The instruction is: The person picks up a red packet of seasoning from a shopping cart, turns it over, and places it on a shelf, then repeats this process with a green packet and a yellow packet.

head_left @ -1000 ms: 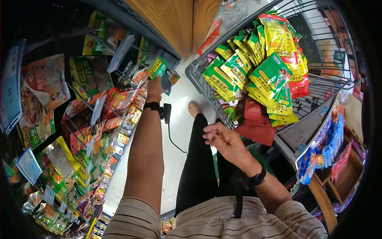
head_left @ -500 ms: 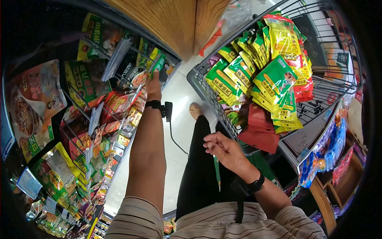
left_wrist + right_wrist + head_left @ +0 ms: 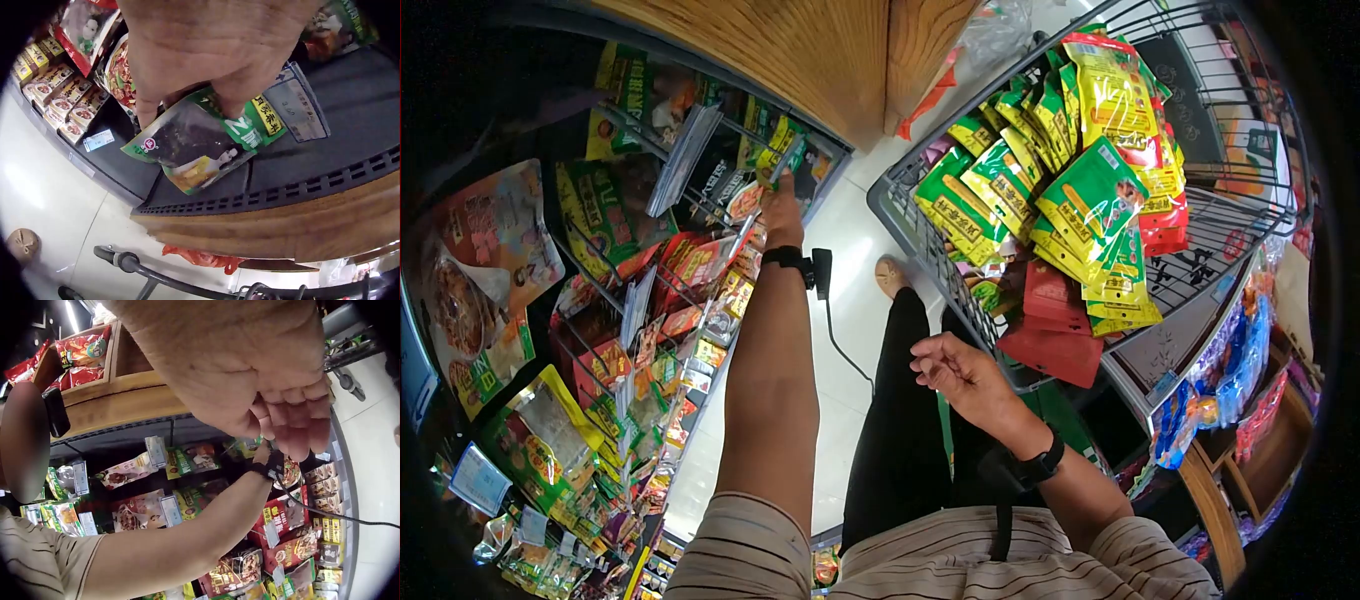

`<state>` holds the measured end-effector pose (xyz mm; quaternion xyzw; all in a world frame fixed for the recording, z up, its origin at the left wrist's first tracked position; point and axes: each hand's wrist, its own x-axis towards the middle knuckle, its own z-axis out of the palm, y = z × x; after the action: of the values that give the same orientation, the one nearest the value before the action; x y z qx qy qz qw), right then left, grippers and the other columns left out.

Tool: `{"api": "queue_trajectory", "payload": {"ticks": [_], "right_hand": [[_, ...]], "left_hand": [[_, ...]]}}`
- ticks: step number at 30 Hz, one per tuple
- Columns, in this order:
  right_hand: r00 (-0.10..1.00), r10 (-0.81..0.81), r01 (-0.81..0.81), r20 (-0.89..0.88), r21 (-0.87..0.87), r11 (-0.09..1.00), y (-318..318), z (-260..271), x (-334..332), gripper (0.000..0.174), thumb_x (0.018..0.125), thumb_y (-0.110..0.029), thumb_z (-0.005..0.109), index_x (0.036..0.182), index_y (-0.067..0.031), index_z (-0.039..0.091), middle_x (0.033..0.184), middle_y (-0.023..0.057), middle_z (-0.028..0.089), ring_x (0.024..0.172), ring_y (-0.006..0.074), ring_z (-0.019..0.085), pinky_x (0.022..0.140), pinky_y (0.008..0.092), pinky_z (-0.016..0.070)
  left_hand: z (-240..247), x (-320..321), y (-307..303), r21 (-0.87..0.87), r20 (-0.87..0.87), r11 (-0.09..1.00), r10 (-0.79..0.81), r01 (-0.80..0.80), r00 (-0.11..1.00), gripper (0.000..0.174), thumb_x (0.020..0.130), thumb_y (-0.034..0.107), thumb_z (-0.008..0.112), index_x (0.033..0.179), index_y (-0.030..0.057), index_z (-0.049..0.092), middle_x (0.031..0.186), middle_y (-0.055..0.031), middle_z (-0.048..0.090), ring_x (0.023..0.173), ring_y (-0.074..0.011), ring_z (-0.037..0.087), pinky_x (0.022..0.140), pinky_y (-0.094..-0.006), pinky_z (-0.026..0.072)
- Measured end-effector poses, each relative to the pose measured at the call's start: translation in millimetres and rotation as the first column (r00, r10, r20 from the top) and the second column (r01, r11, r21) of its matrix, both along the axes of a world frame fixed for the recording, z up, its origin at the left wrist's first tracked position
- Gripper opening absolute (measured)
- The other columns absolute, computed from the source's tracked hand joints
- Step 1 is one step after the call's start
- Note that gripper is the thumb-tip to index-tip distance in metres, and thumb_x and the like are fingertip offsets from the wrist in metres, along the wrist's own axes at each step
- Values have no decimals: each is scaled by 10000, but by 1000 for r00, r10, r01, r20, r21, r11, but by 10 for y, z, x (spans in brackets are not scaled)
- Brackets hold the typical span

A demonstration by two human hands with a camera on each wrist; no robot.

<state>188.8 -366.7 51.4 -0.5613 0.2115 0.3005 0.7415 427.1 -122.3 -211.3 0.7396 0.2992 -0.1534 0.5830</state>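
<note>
In the head view my left hand reaches forward to the upper end of the shelf rack. It grips a green-and-yellow food packet, whose clear window shows dark contents in the left wrist view. The packet hangs close over the dark shelf board, beside a price tag. My right hand hovers before my body, fingers loosely curled with nothing in them. Close to it stands a shopping cart heaped with green-and-yellow packets and red packets.
Hooks on the left rack carry hanging packets, with paper price tags sticking out. A wooden panel stands ahead between rack and cart. Pale floor shows between them. Blue snack bags hang at right.
My left hand has carried the packet from the aisle side in toward the rack. The view has shifted slightly; the right hand stays loosely curled in front of my body.
</note>
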Motion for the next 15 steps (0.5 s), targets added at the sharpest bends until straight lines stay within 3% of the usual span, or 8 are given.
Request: {"api": "queue_trajectory", "payload": {"ticks": [2,5,8,11,14,15], "right_hand": [[1000,-23,23,3,16,1000,20,6,13,213,989,-42,499,1195,0,535,1018,80,612,946,119,611,872,271,524],[1000,-19,19,-18,15,1000,37,-3,22,208,988,-41,502,1191,-6,535,1011,74,608,942,114,604,862,264,518],[1000,-9,10,-22,27,1000,41,-5,31,204,987,-40,507,1187,-11,534,1016,69,606,941,110,599,849,260,515],[1000,-4,4,-8,13,1000,54,-18,29,203,988,-40,508,1188,-13,533,1010,64,605,929,108,597,847,257,513],[999,-34,34,5,31,999,67,-13,41,199,989,-41,507,1185,-13,533,998,58,601,907,105,591,843,255,511],[1000,-19,19,1,38,999,60,-19,41,220,1001,-122,517,1192,-15,532,1021,52,594,944,112,591,860,267,512]], "left_hand": [[-128,8,45,14,70,999,-35,34,997,771,869,637,606,1250,-29,534,1137,-157,638,979,-274,633,751,-374,502],[262,-2,-155,-8,-14,998,61,-61,998,551,952,426,579,1265,-27,566,1217,-201,621,1070,-357,570,950,-364,418],[245,25,-131,113,26,993,-27,23,999,519,967,405,555,1255,-27,566,1230,-246,608,1107,-374,571,939,-399,430],[140,83,-35,113,-25,982,-152,154,988,413,1018,304,472,1278,-8,549,1233,-288,589,1144,-396,567,926,-435,453],[-342,70,195,311,19,885,-371,348,928,338,1034,173,413,1319,19,510,1218,-303,586,1131,-409,578,924,-444,476],[-336,74,193,364,15,846,-424,390,905,332,1034,132,402,1336,27,493,1215,-305,585,1126,-415,581,926,-444,482]]}}
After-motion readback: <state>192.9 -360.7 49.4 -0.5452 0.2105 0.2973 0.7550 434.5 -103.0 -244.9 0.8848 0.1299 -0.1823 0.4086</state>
